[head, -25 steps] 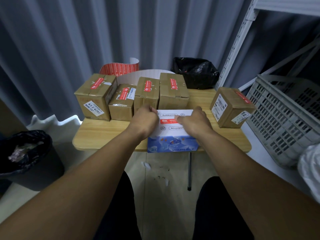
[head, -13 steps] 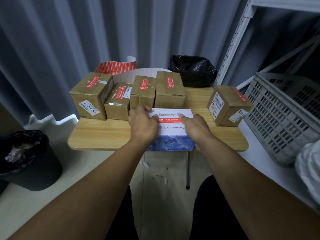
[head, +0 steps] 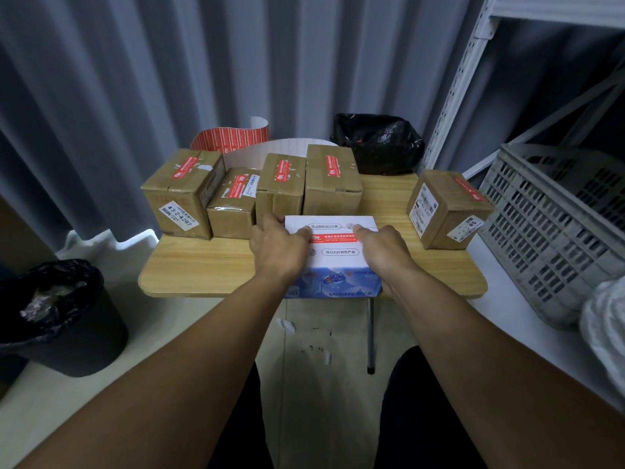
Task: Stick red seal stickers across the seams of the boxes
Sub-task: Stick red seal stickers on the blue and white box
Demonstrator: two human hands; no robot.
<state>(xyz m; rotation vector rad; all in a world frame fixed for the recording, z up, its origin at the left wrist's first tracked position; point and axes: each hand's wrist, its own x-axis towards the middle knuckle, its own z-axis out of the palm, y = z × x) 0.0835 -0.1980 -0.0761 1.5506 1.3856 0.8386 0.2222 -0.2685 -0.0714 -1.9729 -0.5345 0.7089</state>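
Note:
A white and blue box point(head: 333, 258) lies at the front middle of the wooden table point(head: 203, 269). A red seal sticker point(head: 333, 237) runs across its top seam. My left hand point(head: 279, 248) rests on the box's left side, fingertips on the sticker's left end. My right hand point(head: 384, 247) rests on the right side, fingertips on the sticker's right end. Several brown boxes point(head: 331, 181) with red stickers on top stand in a row behind. Another brown box point(head: 446, 208) sits at the right. A curled sheet of red stickers point(head: 230, 138) stands at the back.
A black bag point(head: 377, 142) lies at the table's back right. A grey plastic crate point(head: 554, 225) stands to the right beside a white metal shelf frame point(head: 453, 96). A black bin point(head: 57, 316) is on the floor at left. A grey curtain hangs behind.
Both hands have slid a little outward along the sticker, leaving more of its red strip in view. The box stays in place.

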